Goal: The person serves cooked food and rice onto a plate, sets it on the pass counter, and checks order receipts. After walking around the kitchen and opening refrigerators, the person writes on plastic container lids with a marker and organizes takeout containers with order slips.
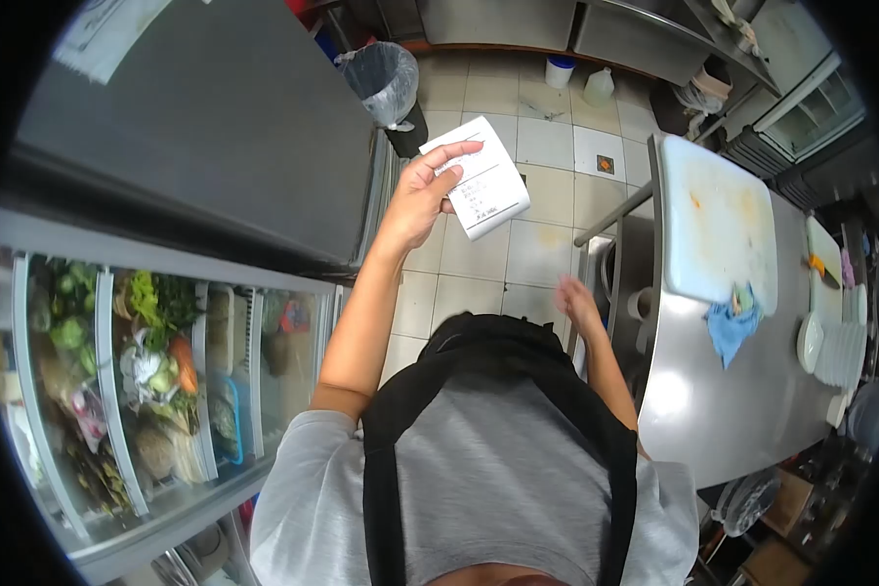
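We hold a white, curling paper slip marked with dark printed lines in our left hand, thumb and fingers closed on its near-left edge, out in front above the pale tiled floor; that grip seems to keep the print uncovered and readable. Our right hand hangs loosely open, apparently empty, near the smooth, shiny stainless-steel table. There, a thick, stained white rectangular cutting board lies flat, a soft, crumpled blue cloth at its near edge, perhaps handy for wiping.
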The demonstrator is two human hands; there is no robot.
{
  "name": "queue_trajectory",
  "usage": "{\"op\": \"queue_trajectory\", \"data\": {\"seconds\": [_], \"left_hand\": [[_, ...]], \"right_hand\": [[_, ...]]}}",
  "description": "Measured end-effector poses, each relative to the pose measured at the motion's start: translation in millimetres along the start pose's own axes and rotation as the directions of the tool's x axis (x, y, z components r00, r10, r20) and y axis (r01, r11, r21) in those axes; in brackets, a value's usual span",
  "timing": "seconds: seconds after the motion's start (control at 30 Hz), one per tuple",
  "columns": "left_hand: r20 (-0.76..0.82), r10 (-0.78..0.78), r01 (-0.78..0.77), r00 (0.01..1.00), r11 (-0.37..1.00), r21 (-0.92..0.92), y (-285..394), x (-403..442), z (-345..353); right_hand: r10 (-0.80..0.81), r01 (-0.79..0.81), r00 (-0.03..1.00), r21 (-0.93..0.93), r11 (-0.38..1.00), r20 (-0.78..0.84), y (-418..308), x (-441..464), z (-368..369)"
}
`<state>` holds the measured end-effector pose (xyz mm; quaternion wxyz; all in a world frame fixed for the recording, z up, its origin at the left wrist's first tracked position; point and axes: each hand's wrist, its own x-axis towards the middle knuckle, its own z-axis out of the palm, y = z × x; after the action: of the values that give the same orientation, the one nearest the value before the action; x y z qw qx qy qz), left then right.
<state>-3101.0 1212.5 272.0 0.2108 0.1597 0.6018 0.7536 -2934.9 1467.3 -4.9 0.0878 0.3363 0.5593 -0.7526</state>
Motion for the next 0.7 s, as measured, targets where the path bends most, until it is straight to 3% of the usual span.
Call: {"op": "queue_trajectory", "data": {"seconds": [0.1, 0.17, 0.2, 0.3, 0.4, 0.57, 0.7], "left_hand": [[-0.029, 0.001, -0.001, 1.0, 1.0, -0.022, 9, 55, -8], [-0.045, -0.002, 0.001, 0.999, 0.999, -0.035, 6, 91, -16], [-0.056, -0.006, 0.004, 0.998, 0.999, -0.039, 3, 115, -21], [-0.025, 0.008, -0.009, 1.0, 0.999, -0.037, -8, 188, -35], [0.051, -0.01, 0.012, 0.999, 0.999, -0.037, -18, 266, -47], [0.196, 0.04, -0.04, 0.98, 0.999, -0.008, -22, 397, -27], [0.274, -0.015, 0.034, 0.962, 0.997, -0.064, -25, 467, 11]], "right_hand": [[-0.191, 0.079, 0.854, 0.242, 0.967, 0.485, -162, -8, 92], [-0.309, 0.09, 0.736, 0.365, 0.927, 0.603, -212, 9, 132], [-0.314, 0.097, 0.74, 0.368, 0.925, 0.595, -233, 24, 145], [-0.385, 0.186, 0.791, 0.412, 0.892, 0.475, -272, 79, 163], [-0.375, 0.312, 0.915, 0.326, 0.892, 0.15, -312, 121, 165], [-0.415, 0.414, 0.906, 0.4, 0.818, -0.088, -381, 188, 144], [-0.463, 0.535, 0.845, 0.441, 0.721, -0.268, -416, 226, 116]]}}
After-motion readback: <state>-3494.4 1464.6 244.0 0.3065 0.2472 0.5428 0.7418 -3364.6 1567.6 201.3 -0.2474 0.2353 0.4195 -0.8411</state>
